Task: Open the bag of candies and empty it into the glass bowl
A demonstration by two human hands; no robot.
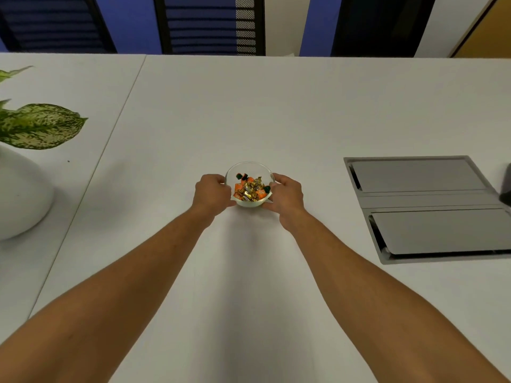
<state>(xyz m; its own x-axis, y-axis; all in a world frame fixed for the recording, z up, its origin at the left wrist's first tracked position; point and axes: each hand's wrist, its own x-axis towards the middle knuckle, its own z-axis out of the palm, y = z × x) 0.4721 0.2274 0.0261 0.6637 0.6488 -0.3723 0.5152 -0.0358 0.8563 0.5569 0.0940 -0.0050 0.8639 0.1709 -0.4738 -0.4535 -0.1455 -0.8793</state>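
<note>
A small clear glass bowl (249,167) stands on the white table in the middle of the view. Inside it lie several wrapped candies (249,189) in orange, gold and dark green. My left hand (211,193) grips the bowl's left side and my right hand (286,196) grips its right side, fingers curled around the wall. No candy bag is in view.
A grey metal cable hatch (431,208) is set into the table (249,111) at the right, with a dark object (506,189) at its far right edge. A white pot (22,194) with speckled green leaves (38,125) stands at the left. Chairs (207,23) stand behind the far edge.
</note>
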